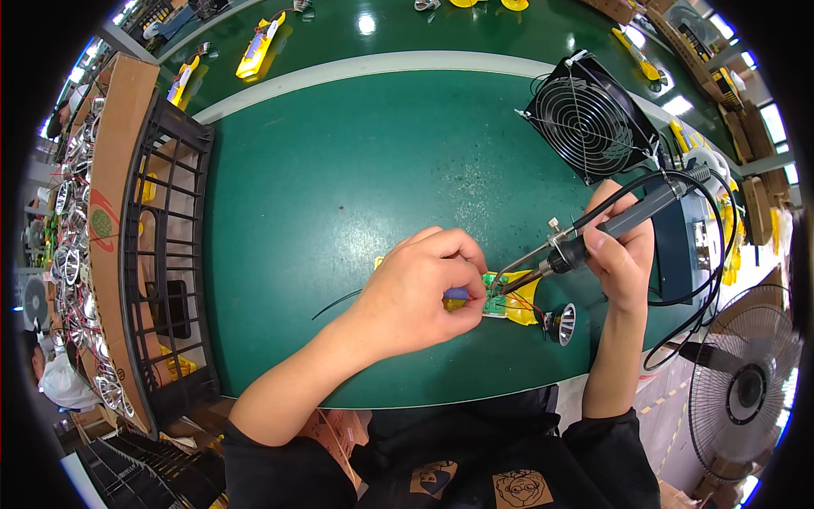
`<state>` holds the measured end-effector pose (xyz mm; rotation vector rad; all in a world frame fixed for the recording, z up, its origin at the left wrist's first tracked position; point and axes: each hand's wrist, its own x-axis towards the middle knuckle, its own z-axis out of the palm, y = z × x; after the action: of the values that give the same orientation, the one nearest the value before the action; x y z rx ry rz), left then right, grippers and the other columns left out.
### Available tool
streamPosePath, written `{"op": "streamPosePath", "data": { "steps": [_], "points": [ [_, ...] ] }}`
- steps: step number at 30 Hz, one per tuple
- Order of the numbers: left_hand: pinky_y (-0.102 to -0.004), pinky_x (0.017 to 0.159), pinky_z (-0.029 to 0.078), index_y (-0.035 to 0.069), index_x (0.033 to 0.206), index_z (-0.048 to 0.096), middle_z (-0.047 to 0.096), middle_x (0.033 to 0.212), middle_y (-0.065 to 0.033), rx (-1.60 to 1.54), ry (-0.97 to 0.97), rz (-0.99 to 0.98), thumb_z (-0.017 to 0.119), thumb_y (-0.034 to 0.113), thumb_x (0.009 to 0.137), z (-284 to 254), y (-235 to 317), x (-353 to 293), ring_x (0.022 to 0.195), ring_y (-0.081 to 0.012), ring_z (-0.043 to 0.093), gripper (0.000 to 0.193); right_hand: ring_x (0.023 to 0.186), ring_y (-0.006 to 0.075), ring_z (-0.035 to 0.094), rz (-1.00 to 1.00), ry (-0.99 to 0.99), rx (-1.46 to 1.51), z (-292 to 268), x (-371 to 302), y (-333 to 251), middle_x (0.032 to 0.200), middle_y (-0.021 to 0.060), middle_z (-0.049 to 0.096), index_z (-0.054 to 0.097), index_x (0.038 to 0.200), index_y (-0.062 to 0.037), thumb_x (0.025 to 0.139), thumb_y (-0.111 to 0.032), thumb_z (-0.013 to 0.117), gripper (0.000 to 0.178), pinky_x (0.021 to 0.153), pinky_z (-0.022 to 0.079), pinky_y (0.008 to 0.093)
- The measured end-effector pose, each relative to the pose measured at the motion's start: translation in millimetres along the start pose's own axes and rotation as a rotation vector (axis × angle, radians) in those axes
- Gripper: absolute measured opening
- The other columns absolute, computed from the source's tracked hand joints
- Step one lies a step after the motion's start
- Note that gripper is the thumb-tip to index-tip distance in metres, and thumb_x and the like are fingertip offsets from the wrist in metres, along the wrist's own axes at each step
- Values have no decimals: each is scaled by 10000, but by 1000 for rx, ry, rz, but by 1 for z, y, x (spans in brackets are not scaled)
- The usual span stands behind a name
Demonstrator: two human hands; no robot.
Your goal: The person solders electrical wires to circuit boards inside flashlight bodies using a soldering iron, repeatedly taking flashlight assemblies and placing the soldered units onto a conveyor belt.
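My right hand grips a soldering iron with a thin metal feed tube clamped beside its tip. The tip points down-left onto a small green circuit board in a yellow plastic housing. My left hand is bent over the board's left side, thumb and fingers closed together; what they pinch is hidden. A blue part shows between those fingers. Thin wires lead from the board to a round silver lamp reflector. A thin dark wire sticks out left of my left hand.
A black square fan stands at the mat's far right, beside a dark blue box with looping black cables. A black plastic crate borders the left. Yellow housings lie beyond the pale strip. A floor fan stands lower right.
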<state>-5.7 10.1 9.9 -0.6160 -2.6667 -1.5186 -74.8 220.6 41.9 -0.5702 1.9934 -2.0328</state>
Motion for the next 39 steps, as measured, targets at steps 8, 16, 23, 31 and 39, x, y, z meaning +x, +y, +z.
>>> {"op": "streamPosePath", "data": {
  "steps": [8, 16, 23, 31, 39],
  "points": [
    [-293, 650, 432, 67, 591, 568, 534, 764, 0, 2, 15, 22, 622, 64, 572, 1, -1, 1, 702, -186, 503, 57, 371, 17, 288, -101, 184, 60, -6, 3, 6, 555, -7, 408, 435, 688, -18, 661, -190, 561, 215, 340, 211, 168],
    [-274, 672, 416, 55, 618, 591, 556, 769, -20, 16, 5, 13, 646, 41, 567, 1, 1, 0, 693, -173, 521, 76, 370, 18, 283, -211, 222, 323, -11, 6, 5, 528, -7, 396, 405, 754, -24, 740, -115, 502, 134, 360, 228, 155],
    [-288, 676, 428, 39, 768, 533, 565, 778, -56, -32, 5, -7, 610, 94, 697, -24, 3, -2, 739, -192, 541, 118, 390, 9, 282, -174, 273, 293, -12, 8, 8, 525, -32, 371, 396, 776, -57, 776, -150, 483, 128, 358, 208, 150],
    [-253, 632, 455, 18, 861, 454, 610, 807, -105, -164, -460, -676, 372, 120, 868, -113, -17, -20, 696, -143, 569, 131, 397, 16, 306, -180, 299, 347, -15, 10, 11, 565, -24, 398, 412, 791, -47, 772, -148, 498, 134, 366, 227, 158],
    [-196, 628, 433, 32, 1073, 533, 624, 855, -64, -444, -597, -327, 487, 18, 816, -105, -9, -16, 717, -87, 551, 262, 406, 18, 319, -182, 304, 387, -20, 11, 10, 594, -20, 414, 422, 802, -36, 767, -140, 506, 138, 375, 236, 161]
  ]
}}
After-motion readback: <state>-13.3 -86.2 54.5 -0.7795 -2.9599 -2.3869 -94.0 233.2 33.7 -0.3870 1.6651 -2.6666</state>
